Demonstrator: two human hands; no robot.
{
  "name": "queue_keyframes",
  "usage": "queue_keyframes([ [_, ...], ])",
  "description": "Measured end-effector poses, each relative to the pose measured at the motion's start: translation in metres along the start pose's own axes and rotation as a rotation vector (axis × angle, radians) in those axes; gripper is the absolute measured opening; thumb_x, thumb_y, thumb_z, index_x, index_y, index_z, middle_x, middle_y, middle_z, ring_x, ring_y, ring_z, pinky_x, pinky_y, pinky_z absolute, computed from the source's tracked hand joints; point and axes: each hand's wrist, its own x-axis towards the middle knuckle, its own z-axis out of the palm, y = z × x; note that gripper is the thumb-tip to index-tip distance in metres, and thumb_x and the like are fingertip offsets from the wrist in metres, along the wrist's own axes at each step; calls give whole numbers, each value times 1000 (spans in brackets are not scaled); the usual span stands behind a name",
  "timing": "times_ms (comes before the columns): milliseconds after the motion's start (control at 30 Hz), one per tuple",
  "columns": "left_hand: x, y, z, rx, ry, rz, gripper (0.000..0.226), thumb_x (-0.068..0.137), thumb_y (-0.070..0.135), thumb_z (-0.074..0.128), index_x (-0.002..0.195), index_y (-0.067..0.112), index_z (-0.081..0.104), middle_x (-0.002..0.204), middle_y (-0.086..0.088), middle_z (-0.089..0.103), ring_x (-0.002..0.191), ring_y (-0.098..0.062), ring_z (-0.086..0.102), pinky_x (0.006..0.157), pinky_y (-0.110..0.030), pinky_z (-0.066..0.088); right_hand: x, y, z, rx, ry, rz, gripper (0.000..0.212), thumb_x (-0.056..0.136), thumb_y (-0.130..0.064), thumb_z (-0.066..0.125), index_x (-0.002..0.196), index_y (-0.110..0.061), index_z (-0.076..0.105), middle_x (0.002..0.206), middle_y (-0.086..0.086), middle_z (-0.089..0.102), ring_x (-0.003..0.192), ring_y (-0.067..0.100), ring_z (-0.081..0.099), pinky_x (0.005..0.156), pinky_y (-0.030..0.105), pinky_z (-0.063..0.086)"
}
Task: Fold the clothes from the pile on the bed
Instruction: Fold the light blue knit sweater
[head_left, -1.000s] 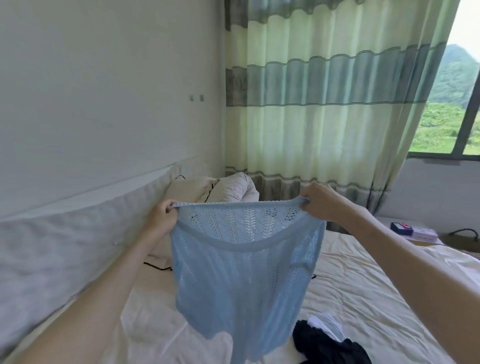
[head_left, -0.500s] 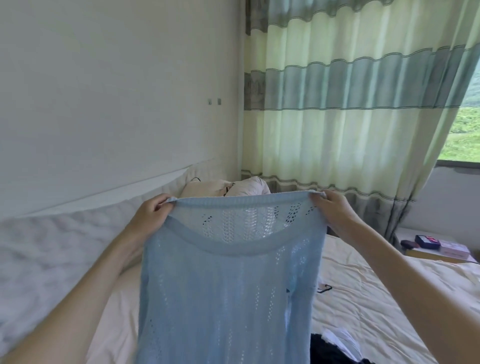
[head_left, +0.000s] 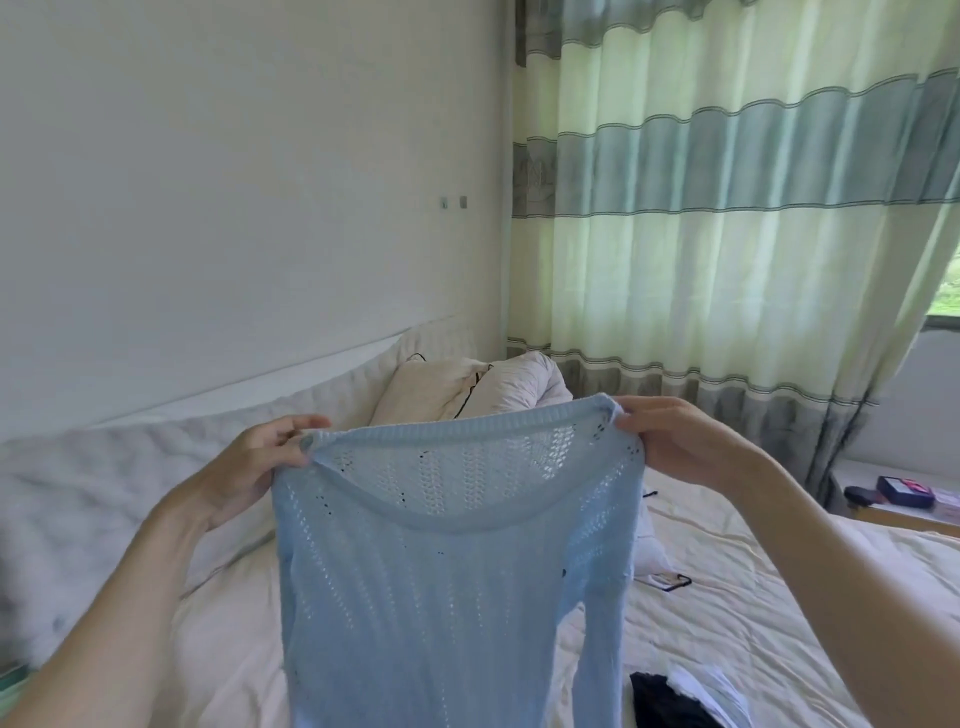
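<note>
A light blue open-knit top hangs upright in front of me over the bed. My left hand pinches its left shoulder and my right hand pinches its right shoulder, stretching the wide neckline between them. The body and one sleeve hang down past the bottom of the view. A dark garment and a white one from the pile lie on the bed at the lower right, partly hidden by the top.
Pillows lean at the padded headboard along the left wall. A striped curtain covers the window behind. A bedside table at the right holds a dark box. A small black-edged item lies on the sheet.
I have lifted the blue top higher and closer, so it hangs longer and covers more of the bed. My head has turned left; the window has almost left the view.
</note>
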Motion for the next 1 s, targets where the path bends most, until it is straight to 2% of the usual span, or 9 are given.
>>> queue_keyframes([
  [100, -9, -10, 2, 276, 81, 17, 23, 87, -1, 62, 95, 19, 70, 88, 4, 74, 81, -5, 66, 65, -14, 51, 6, 9, 2, -493, 258, -48, 25, 83, 8, 61, 103, -3, 70, 94, 16, 71, 85, 23, 63, 85, 35, 54],
  [167, -12, -17, 11, 450, 236, 73, 21, 90, 2, 58, 83, 19, 69, 80, 3, 71, 75, -7, 62, 65, -17, 47, 13, 20, 7, -806, 485, -163, 16, 83, -1, 66, 94, -10, 73, 83, 9, 68, 79, 20, 58, 74, 29, 46],
  [267, -16, -20, 28, 517, 451, 152, 17, 89, 5, 60, 76, 16, 63, 79, 1, 65, 73, -16, 56, 66, -23, 42, 19, 37, 11, -902, 677, -336, 5, 86, -9, 63, 83, -7, 66, 73, 1, 59, 70, 18, 49, 60, 24, 28],
  [400, -33, -30, 46, 600, 567, 178, 14, 88, 11, 61, 75, 16, 60, 76, -1, 63, 73, -17, 54, 63, -18, 38, 22, 70, -4, -855, 723, -249, 38, 93, -31, 56, 61, -18, 41, 54, -6, 43, 52, 14, 40, 49, 29, 28],
  [533, -64, -55, 60, 617, 569, 94, 13, 86, 16, 67, 74, 20, 61, 71, -6, 62, 70, -25, 54, 56, -16, 35, 5, 114, -5, -477, 639, -210, 51, 90, -34, 61, 50, -18, 34, 44, -10, 27, 43, 8, 26, 48, 27, 19],
  [700, -118, -82, 68, 444, 413, -43, 11, 81, 7, 70, 83, 16, 66, 82, -8, 66, 79, -20, 57, 69, -18, 42, -45, 140, 12, -310, 533, -36, 45, 84, -41, 67, 52, -17, 45, 47, -6, 40, 45, 10, 38, 45, 18, 30],
  [767, -142, -90, 66, 329, 325, -105, 13, 81, 1, 69, 80, 14, 68, 83, -7, 66, 74, -11, 60, 67, -11, 45, -73, 141, 17, -21, 370, 58, 26, 78, -37, 70, 67, -14, 64, 64, 5, 62, 60, 18, 60, 57, 25, 46],
  [833, -161, -94, 65, 212, 294, -143, 13, 82, 2, 67, 77, 13, 71, 80, -7, 68, 64, -7, 63, 58, -11, 48, -98, 141, 22, 185, 227, 119, 19, 75, -27, 67, 79, -10, 63, 77, 12, 64, 72, 24, 63, 66, 33, 48],
  [1000, -195, -97, 59, 184, 315, -103, 3, 79, 20, 70, 78, 23, 72, 80, -5, 68, 70, -16, 61, 65, -26, 47, -151, 145, 62, 53, 265, 56, 15, 87, -8, 57, 86, -3, 72, 80, 14, 70, 72, 23, 67, 62, 28, 56],
])
